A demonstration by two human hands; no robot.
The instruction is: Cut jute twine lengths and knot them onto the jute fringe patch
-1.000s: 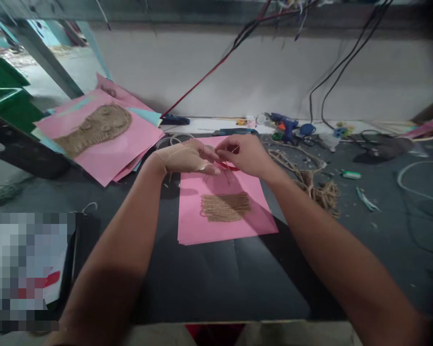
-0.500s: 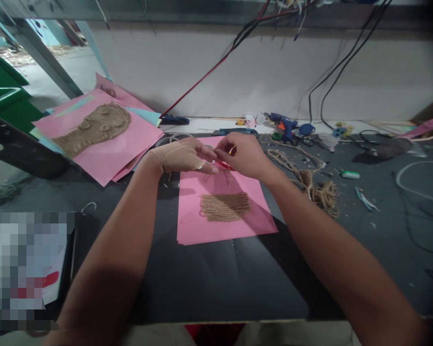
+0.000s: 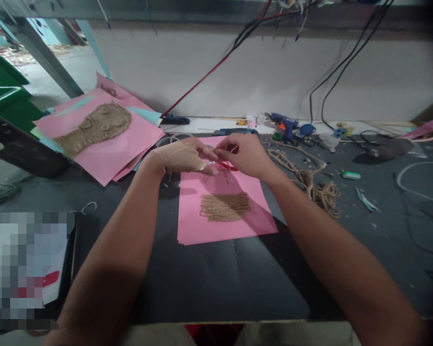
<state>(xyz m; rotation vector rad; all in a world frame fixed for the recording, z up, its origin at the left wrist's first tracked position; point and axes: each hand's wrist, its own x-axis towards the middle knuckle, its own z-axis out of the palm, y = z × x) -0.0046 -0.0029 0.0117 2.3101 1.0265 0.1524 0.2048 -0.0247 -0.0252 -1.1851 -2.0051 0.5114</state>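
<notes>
My left hand, its back wrapped in a beige covering, reaches over the top of a pink paper sheet. Its fingertips meet those of my right hand, with the left thumb held a little lower. A thin strand of twine shows between and below the fingers, which are pinched about it. Beside the right fingers is a small red item, mostly hidden, so its kind is unclear. Below the hands, a rectangular patch of brown twine rows lies on the pink sheet.
At left, pink sheets carry a larger shaped twine piece. A bundle of twine lies right of my hands. Behind are a blue glue gun and hanging cables. A green bin stands far left.
My right fingers have shifted slightly, and more of the red item shows under them. Both hands stay close together above the sheet; the twine patch has not moved.
</notes>
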